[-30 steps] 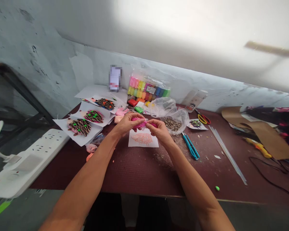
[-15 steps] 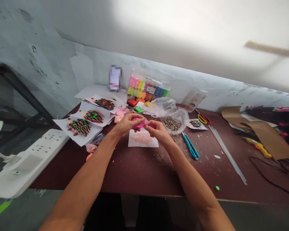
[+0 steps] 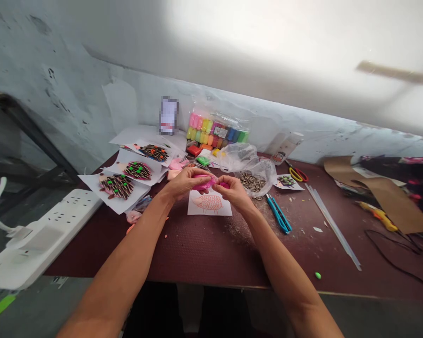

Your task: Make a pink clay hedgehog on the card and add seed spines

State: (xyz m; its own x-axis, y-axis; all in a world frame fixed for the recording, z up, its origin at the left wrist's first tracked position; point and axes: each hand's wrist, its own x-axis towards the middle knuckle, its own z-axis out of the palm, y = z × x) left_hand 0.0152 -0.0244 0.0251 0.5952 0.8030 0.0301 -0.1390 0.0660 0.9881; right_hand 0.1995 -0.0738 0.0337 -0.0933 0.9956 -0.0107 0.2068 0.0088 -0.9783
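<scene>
Open lane: bare surface between 2 forearms, near edge up to drawing. Far end capped by left hand, right hand, pink lump. Right: blue cutter, seed bag obstruct. Left: 3 seed-studded sheets, power strip. Behind: colourful pack.

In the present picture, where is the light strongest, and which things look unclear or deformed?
Head view: glare washes out part of the white surface at the top; the phone-shaped thing is pixelated, so unreadable; the power strip looks stretched near the left edge, perhaps from a wide lens; the pink material shows too small for fine detail.
</scene>
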